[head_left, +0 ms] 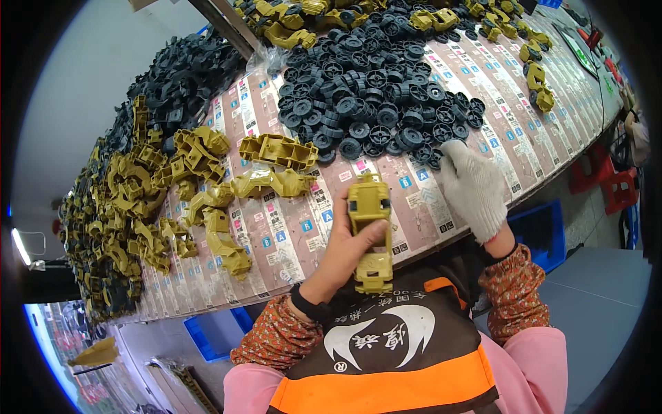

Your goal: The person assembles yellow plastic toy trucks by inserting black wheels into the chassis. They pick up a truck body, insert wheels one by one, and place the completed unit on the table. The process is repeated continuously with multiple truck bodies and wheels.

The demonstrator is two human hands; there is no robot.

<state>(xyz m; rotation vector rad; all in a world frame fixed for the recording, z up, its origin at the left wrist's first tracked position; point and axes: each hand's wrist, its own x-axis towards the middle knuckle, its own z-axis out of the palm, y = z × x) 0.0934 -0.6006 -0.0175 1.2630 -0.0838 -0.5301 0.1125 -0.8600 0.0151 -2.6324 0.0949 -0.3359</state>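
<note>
My left hand (345, 247) is bare and wrapped round a yellow plastic toy truck body (373, 200), its thumb across the middle. The body is held lengthwise over the table's front edge, with small dark spots on both sides near its far end. My right hand (474, 188) wears a white knitted glove and reaches down to the near right border of a heap of black toy wheels (365, 90). Its fingers are curled together beside a black wheel (433, 158); what they hold, if anything, is hidden.
Yellow truck bodies (276, 151) lie scattered at left, before a heap of black plastic parts (179, 76). Yellow bodies with wheels (540, 90) stand at the far right. A metal post (224, 27) rises at the back. Blue bins (552, 234) and red stools (616, 186) are below the table.
</note>
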